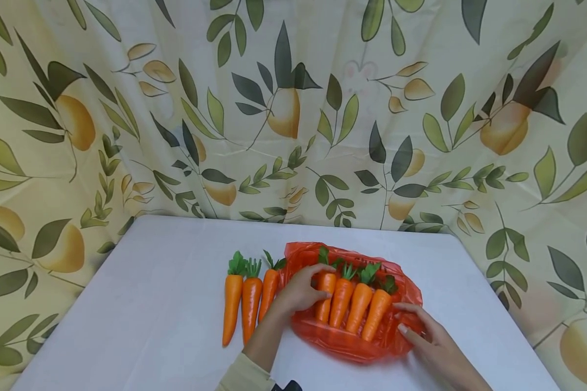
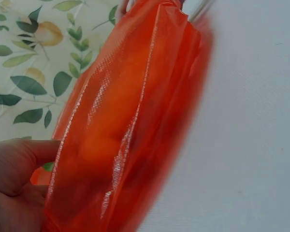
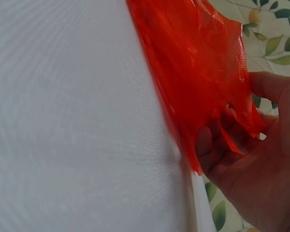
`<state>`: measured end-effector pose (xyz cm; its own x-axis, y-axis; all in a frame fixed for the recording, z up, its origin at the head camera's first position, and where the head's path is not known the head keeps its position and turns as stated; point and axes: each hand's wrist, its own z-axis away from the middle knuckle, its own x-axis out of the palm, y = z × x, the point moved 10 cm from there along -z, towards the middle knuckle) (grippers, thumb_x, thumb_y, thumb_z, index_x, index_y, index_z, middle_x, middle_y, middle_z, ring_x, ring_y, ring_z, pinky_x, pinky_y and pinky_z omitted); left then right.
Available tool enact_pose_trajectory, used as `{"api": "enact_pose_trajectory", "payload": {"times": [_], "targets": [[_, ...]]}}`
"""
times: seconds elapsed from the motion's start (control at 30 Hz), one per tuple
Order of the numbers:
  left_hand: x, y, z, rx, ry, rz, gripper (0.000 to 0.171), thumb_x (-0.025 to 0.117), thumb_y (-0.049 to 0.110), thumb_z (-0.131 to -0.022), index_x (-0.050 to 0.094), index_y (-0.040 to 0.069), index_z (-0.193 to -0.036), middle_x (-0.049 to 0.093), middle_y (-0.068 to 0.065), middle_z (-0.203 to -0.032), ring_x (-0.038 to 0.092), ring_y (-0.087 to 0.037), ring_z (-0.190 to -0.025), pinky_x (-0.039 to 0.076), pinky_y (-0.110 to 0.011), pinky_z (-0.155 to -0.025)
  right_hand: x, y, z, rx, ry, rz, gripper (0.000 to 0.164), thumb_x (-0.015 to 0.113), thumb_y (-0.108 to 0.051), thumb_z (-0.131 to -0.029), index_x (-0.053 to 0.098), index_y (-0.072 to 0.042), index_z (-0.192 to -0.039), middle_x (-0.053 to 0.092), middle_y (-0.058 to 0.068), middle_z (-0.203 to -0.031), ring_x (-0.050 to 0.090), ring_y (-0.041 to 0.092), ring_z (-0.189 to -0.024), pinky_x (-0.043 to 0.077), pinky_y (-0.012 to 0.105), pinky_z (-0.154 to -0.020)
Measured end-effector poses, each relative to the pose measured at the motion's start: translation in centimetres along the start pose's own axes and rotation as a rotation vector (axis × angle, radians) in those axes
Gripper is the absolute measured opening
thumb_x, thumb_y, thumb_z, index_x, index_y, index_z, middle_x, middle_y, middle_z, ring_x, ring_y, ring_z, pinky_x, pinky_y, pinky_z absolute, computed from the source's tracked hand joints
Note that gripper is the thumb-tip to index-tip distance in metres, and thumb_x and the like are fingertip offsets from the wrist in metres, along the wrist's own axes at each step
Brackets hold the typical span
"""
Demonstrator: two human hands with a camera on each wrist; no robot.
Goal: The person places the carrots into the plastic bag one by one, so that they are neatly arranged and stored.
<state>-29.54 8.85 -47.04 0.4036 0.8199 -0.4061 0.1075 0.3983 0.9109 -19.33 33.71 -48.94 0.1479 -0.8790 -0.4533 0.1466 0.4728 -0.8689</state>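
A red plastic bag lies spread on the white table, its mouth facing up. Several orange carrots with green leafy tops sit side by side in it. My left hand reaches over the bag's left rim, thumb and index finger about the leftmost carrot. On the bag's right side, my right hand holds the edge between thumb and fingers. From the left wrist, the bag's side covers most of the carrots and part of the left hand. In the right wrist view, thin red plastic lies within the right hand.
Three more carrots lie in a row on the table, left of the bag; the left forearm partly covers them. The white tabletop ends at a curtain patterned with leaves and fruit.
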Motion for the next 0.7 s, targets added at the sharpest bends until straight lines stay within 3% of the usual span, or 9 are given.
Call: {"api": "enact_pose_trajectory", "payload": {"times": [0.27,0.57,0.7], "targets": [[0.1,-1.2,0.2,-0.035,0.017,0.102,0.045,0.078,0.005,-0.092,0.069,0.021,-0.133,0.061,-0.004,-0.124,0.059,-0.026,-0.105,0.056,-0.045,-0.090,-0.1,-0.3,0.0,-0.010,0.005,0.019,0.054,0.063,-0.036,-0.104,0.048,-0.010,-0.149,0.042,0.018,-0.155,0.033,0.041,-0.144,0.043,0.020,-0.095],[0.2,-1.2,0.0,-0.019,-0.001,0.010,0.047,0.078,0.005,-0.092,0.071,0.021,-0.136,0.055,-0.007,-0.121,0.054,-0.026,-0.104,0.052,-0.043,-0.091,-0.1,-0.2,0.2,-0.019,0.015,0.033,0.052,0.064,-0.035,-0.104,0.049,-0.011,-0.148,0.043,0.017,-0.155,0.033,0.040,-0.144,0.045,0.026,-0.099],[0.2,-1.0,0.0,-0.029,-0.009,-0.011,0.048,0.077,0.006,-0.093,0.069,0.023,-0.138,0.054,-0.007,-0.126,0.053,-0.025,-0.105,0.053,-0.042,-0.091,0.0,-0.2,0.1,-0.024,0.011,0.027,0.052,0.063,-0.033,-0.104,0.049,-0.010,-0.149,0.043,0.017,-0.155,0.033,0.041,-0.144,0.044,0.021,-0.097]]}}
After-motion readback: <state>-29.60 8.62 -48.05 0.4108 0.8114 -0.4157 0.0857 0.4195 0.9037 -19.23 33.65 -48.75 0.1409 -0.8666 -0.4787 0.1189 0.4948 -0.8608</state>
